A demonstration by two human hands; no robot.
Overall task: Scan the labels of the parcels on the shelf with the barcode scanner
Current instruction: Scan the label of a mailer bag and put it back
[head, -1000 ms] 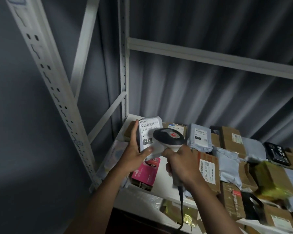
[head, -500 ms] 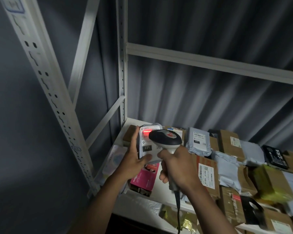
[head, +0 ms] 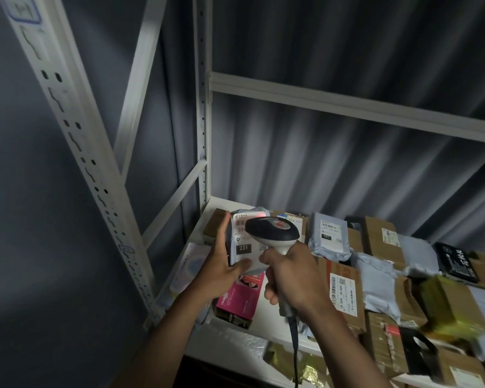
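The left hand (head: 221,264) grips a small grey parcel (head: 245,242) from its left side, thumb across the lower front, holding it upright above the shelf with its white label facing us; a black patch on the label reads 231. The right hand (head: 291,275) is curled round the handle of the barcode scanner (head: 273,233), whose dark head sits just in front of the label's right part, its cable (head: 295,351) hanging down. A faint red glow shows at the parcel's top edge, though the light is dim and I cannot tell exactly where it lands.

The white metal shelf (head: 266,315) is crowded. A pink box (head: 240,298) lies flat just below the held parcel. Behind the scanner, a grey mailer bag (head: 329,236) stands upright beside brown cardboard boxes (head: 381,239). A carton with a long white label (head: 343,292) lies right of the right hand. Further right are crumpled grey bags, a black packet (head: 457,261) and a blurred yellow-wrapped parcel (head: 451,306). Perforated white uprights (head: 76,141) and a crossbeam (head: 347,105) frame the bay, with a corrugated grey wall (head: 347,46) behind.
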